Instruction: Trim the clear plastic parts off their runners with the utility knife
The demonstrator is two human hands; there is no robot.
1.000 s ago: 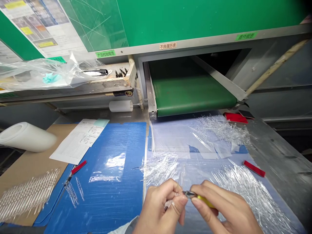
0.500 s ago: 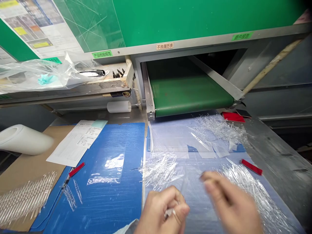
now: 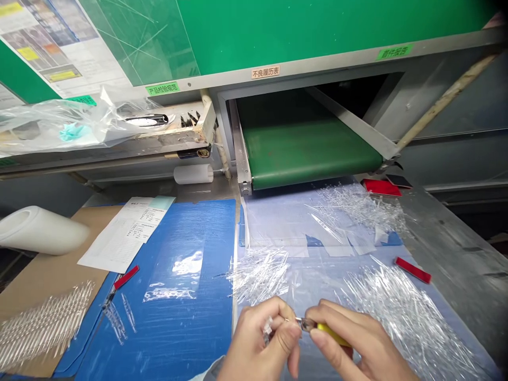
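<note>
My left hand pinches a small clear plastic piece between its fingers. My right hand is shut on a yellow-handled tool, and the tool's small metal tip points toward the left fingers. The fingers hide most of the clear piece. Just above the hands lies a loose pile of thin clear plastic rods. A larger heap of the same rods spreads right of my right hand, on a transparent plastic sheet.
A green conveyor belt runs out of a metal housing ahead. Further rods lie beneath it. Left stand a blue mat, printed paper, cardboard with aligned rods, and a white roll. Red strips lie right.
My right hand had swung away to the right, blurred, and has come back with the yellow-handled tool at the clear piece. My left hand has stayed nearly in place, still pinching the piece.
</note>
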